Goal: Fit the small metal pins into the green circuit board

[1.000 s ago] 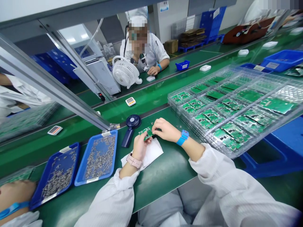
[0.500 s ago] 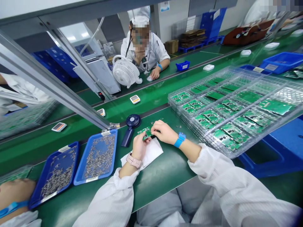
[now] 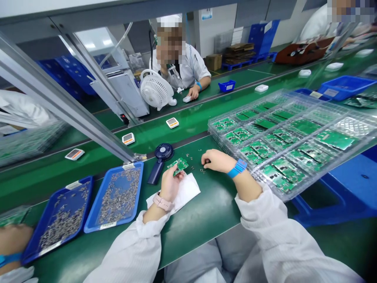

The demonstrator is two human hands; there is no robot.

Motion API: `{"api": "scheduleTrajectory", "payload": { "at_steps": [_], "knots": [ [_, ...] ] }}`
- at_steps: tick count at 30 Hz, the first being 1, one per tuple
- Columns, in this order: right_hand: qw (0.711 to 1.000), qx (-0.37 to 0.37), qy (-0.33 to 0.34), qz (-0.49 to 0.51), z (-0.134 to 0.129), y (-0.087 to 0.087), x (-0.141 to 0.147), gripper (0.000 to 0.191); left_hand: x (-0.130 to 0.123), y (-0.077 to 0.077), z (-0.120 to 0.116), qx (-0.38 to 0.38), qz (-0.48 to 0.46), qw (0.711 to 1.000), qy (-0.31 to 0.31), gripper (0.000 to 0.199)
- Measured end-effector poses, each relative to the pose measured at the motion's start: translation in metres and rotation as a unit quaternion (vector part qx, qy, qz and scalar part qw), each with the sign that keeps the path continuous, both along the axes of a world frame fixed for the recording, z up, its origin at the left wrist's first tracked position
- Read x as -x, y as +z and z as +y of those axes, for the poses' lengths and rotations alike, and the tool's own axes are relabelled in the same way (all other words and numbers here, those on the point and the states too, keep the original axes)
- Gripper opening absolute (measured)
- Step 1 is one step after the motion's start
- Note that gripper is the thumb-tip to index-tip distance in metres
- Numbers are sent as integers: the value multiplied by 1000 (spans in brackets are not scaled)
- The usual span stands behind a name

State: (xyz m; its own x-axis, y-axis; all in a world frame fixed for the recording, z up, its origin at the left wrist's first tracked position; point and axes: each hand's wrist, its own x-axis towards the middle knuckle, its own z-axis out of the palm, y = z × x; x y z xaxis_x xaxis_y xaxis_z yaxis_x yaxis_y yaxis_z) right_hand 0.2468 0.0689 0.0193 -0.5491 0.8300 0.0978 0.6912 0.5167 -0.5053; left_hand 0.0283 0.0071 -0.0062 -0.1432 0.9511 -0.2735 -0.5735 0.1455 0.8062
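My left hand (image 3: 171,186) grips a small green circuit board (image 3: 179,166) between thumb and fingers, tilted above a folded white cloth or paper (image 3: 191,188). To its right, my right hand (image 3: 218,161) is off the board, low over the green bench, with its fingers curled together. Just beside those fingertips lie several tiny metal parts (image 3: 202,171); whether one is pinched is too small to see. A dark blue handheld fan (image 3: 163,152) lies behind my left hand.
Left are a blue tray (image 3: 138,200) and a darker blue tray (image 3: 87,208) of small metal parts, with another person's hand (image 3: 14,239) beside them. A clear compartment tray (image 3: 322,173) of circuit boards stands right. Beyond runs a green conveyor (image 3: 194,122); a co-worker (image 3: 194,67) sits across.
My right hand has left the circuit board and moved right to the loose metal parts. My left hand keeps hold of the board, now more exposed. White devices on the conveyor have shifted slightly.
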Motion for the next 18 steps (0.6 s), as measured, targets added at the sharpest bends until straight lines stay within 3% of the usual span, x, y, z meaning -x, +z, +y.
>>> {"api": "scheduleTrajectory", "payload": {
  "at_steps": [4,11,18],
  "knots": [
    [998,1,-49,-48,-1,0,-10,22,0,0,0,6,-6,1000,-1,26],
    [995,37,-62,-74,-5,0,-12,15,0,0,1,8,-10,1000,-1,26],
    [992,-8,-123,33,-8,15,-4,12,0,1,0,-1,-11,1000,-8,27]
  ]
}}
